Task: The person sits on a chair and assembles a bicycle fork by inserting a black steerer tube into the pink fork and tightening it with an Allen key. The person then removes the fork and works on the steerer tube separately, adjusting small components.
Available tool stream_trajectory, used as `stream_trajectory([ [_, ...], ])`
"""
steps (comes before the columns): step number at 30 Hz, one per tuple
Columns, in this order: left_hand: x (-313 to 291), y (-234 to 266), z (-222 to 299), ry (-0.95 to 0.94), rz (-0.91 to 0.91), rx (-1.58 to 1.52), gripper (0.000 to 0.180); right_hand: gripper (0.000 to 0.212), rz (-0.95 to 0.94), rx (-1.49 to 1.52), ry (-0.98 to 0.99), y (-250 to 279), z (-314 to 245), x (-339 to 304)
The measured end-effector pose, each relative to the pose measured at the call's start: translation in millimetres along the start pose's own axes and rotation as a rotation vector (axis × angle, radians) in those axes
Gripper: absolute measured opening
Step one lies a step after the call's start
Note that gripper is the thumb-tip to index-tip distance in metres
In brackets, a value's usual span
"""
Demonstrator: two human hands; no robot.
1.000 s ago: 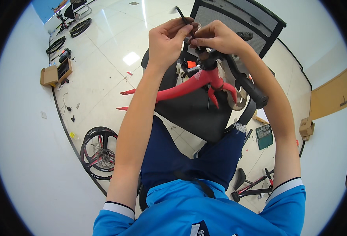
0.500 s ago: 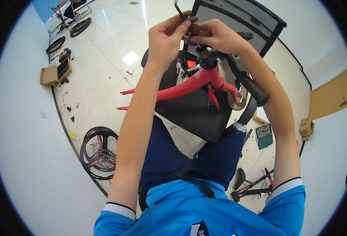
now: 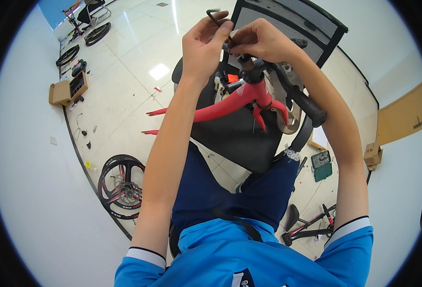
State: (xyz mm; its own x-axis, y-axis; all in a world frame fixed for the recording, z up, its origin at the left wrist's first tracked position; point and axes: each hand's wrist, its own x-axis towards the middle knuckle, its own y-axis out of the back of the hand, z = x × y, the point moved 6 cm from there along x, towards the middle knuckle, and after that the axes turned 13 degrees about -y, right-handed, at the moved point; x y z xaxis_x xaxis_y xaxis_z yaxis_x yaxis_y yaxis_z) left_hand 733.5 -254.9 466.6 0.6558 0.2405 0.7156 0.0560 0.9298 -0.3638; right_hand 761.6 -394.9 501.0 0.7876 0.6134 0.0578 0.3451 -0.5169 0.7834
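Observation:
My left hand point(image 3: 202, 48) is raised at the top middle, fingers closed round a black hex key point(image 3: 213, 18) whose bent end sticks up above them. Beside it, my right hand point(image 3: 264, 42) is pinched at the lower part of the key; its fingertips hide exactly what they grip. Both hands are just above the black steerer top point(image 3: 246, 62) of a red bicycle frame part point(image 3: 220, 106). That part lies across a black chair seat point(image 3: 239, 143), its pronged ends pointing left. A black handlebar with a rubber grip point(image 3: 312, 111) runs down beside my right forearm.
The chair's mesh back point(image 3: 311, 28) rises behind my hands. On the floor are a spoked wheel point(image 3: 122, 186) at left, an open cardboard box point(image 3: 61, 92), a green case point(image 3: 322, 172) at right, and a bicycle frame point(image 3: 311, 225). A carton point(image 3: 372, 154) stands by the right wall.
The hex key's bent end has turned and dropped a little, now pointing left. My left fingers have shifted on it, while my right hand has risen slightly.

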Motion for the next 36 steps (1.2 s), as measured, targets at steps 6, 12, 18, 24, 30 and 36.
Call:
stream_trajectory([
  [6,-2.9,5.1,3.7,-0.004,-0.044,0.052,0.022,0.023,-0.071,0.040,0.030,-5.7,4.3,6.1],
  [12,-5.3,11.3,5.2,0.035,0.023,0.111,0.017,0.024,-0.021,0.001,-0.074,-4.2,12.8,0.4],
  [18,-7.5,38.1,4.6,0.030,0.339,-0.041,0.018,0.020,-0.014,-0.150,-0.050,2.3,4.5,1.2],
  [24,-45.6,47.1,-35.9,0.336,0.254,0.033,0.024,0.017,-0.022,-0.047,-0.011,-3.7,10.7,-1.7],
  [30,-102.5,32.4,-108.5,0.263,-0.143,0.666,0.027,0.013,-0.021,-0.043,-0.038,-3.6,5.6,1.5],
  [36,-154.6,45.9,-132.2,0.354,-0.171,0.928,0.028,0.019,0.193,0.013,-0.020,29.0,-10.9,-17.2],
])
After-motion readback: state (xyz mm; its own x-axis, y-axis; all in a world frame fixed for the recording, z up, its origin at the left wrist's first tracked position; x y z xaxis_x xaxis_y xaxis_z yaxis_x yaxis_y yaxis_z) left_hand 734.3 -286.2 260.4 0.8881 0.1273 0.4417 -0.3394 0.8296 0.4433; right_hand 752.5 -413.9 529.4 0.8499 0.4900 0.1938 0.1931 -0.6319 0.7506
